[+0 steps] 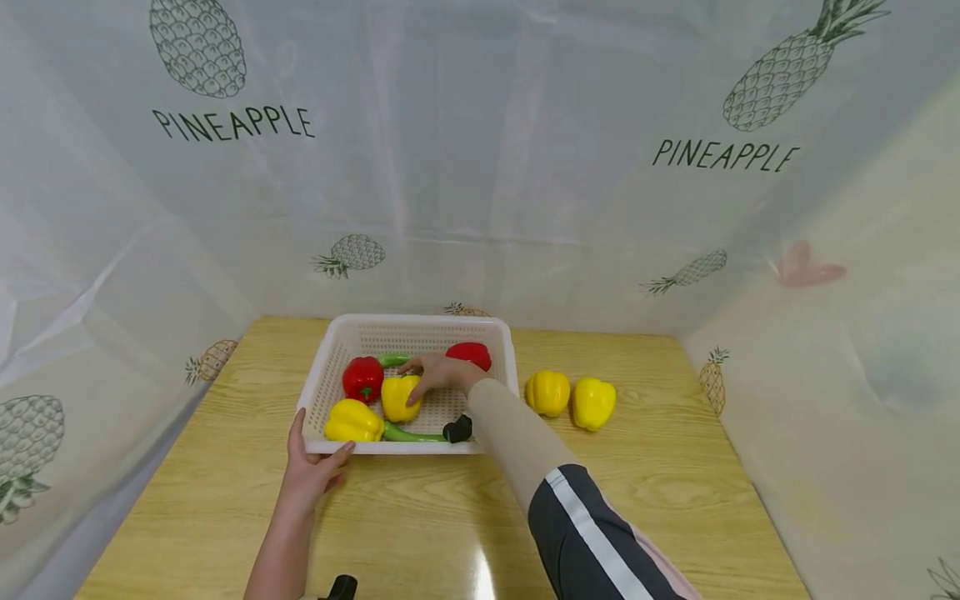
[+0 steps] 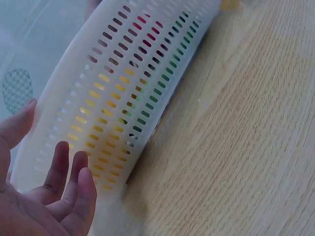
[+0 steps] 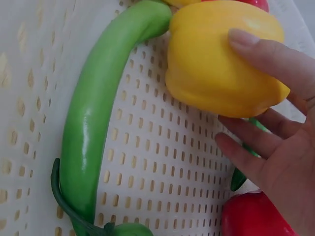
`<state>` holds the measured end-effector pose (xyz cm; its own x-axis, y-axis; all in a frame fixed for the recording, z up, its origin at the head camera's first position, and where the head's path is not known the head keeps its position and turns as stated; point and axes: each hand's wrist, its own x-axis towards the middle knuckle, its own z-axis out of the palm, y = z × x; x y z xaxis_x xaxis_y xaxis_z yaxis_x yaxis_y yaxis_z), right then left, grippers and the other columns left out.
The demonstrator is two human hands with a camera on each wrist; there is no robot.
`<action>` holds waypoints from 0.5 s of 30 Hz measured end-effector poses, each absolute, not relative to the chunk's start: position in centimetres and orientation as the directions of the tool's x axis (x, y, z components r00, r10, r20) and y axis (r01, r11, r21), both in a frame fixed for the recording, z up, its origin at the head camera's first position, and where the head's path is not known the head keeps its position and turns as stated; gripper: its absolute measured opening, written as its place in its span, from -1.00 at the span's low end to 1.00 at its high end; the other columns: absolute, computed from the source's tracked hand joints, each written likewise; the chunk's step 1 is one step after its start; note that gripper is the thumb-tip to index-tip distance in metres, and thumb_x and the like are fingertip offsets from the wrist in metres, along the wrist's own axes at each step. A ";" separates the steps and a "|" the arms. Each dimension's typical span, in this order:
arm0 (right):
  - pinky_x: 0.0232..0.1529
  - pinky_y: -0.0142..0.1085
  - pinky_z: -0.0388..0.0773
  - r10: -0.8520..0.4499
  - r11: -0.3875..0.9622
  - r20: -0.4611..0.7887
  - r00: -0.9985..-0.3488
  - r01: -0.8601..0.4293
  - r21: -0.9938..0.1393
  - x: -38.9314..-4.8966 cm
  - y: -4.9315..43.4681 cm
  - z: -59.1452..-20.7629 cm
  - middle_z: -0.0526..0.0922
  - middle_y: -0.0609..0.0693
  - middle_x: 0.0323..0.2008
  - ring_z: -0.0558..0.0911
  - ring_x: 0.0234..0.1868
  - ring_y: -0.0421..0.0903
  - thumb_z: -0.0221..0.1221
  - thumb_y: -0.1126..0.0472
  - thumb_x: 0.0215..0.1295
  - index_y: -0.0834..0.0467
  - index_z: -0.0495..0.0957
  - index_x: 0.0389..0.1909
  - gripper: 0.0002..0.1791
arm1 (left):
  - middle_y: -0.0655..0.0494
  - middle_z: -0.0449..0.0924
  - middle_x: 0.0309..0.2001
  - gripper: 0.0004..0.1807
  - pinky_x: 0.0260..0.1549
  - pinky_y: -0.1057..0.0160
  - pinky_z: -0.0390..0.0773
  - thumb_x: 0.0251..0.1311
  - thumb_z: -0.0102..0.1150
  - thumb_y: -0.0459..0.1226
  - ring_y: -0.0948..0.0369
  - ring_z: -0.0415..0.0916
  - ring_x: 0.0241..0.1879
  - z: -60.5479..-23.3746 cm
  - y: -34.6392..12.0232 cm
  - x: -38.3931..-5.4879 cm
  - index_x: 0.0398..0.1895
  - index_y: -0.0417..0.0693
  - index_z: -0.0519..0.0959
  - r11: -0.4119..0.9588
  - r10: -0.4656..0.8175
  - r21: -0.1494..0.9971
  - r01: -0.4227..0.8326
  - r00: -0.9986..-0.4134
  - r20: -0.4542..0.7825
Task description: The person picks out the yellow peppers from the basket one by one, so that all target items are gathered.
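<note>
In the head view my right hand [image 1: 442,373] reaches into a white plastic basket [image 1: 420,321] and grips a yellow bell pepper [image 1: 397,400]. The right wrist view shows the thumb on the pepper's upper side and fingers beneath it. Beside it lies a long green pepper [image 3: 88,128]. My left hand [image 1: 311,471] stands around the basket's front left corner, thumb at the left side, loosely bent fingers along the front wall [image 2: 113,98]. Also in the basket are a yellow bell pepper [image 1: 354,421] and two red bell peppers, one left [image 1: 363,379], one right [image 1: 468,354].
Two yellow bell peppers [image 1: 547,393] stand on the wooden table [image 1: 660,483] to the right of the basket. Another green pepper [image 1: 393,361] lies toward the basket's back. A pale curtain [image 1: 480,167] printed with pineapples hangs behind the table and along both sides.
</note>
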<state>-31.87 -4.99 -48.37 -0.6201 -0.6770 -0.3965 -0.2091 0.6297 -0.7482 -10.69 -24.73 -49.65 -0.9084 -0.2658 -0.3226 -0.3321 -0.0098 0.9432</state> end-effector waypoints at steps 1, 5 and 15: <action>0.15 -0.27 0.43 -0.685 0.620 -0.393 -0.613 -0.208 -0.756 -31.8 -5.0 -48.3 0.47 -0.01 0.17 0.44 0.08 -0.09 0.48 0.15 0.02 0.04 0.45 0.29 -0.25 | -0.20 0.26 0.37 0.19 -0.21 0.14 0.57 0.25 0.29 -0.26 0.11 0.56 -0.20 -49.7 -24.7 -10.7 0.51 0.44 -0.51 -0.009 -0.266 0.942 -0.334 -0.908 -0.325; 0.11 -0.28 0.45 -0.696 0.606 -0.390 -0.603 -0.201 -0.770 -31.8 -4.7 -47.9 0.46 -0.02 0.16 0.43 0.07 -0.09 0.50 0.18 -0.02 0.03 0.46 0.27 -0.24 | -0.21 0.22 0.39 0.19 -0.21 0.15 0.57 0.26 0.27 -0.26 0.15 0.56 -0.22 -49.7 -24.7 -10.6 0.50 0.49 -0.53 -0.014 -0.260 0.942 -0.335 -0.908 -0.327; 0.16 -0.25 0.41 -0.702 0.580 -0.328 -0.632 -0.240 -0.778 -31.9 -3.4 -46.5 0.40 -0.08 0.20 0.42 0.12 -0.07 0.52 0.24 -0.08 -0.09 0.49 0.20 -0.26 | -0.24 0.26 0.36 0.19 -0.18 0.12 0.58 0.25 0.30 -0.24 0.12 0.58 -0.18 -49.6 -24.7 -10.5 0.51 0.43 -0.50 0.002 -0.268 0.942 -0.336 -0.908 -0.324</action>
<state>-31.85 -3.42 -46.53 -0.6325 -0.7018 -0.3278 -0.2402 0.5801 -0.7784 -10.54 -24.74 -49.56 -0.9075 -0.2675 -0.3237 -0.3364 0.0017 0.9417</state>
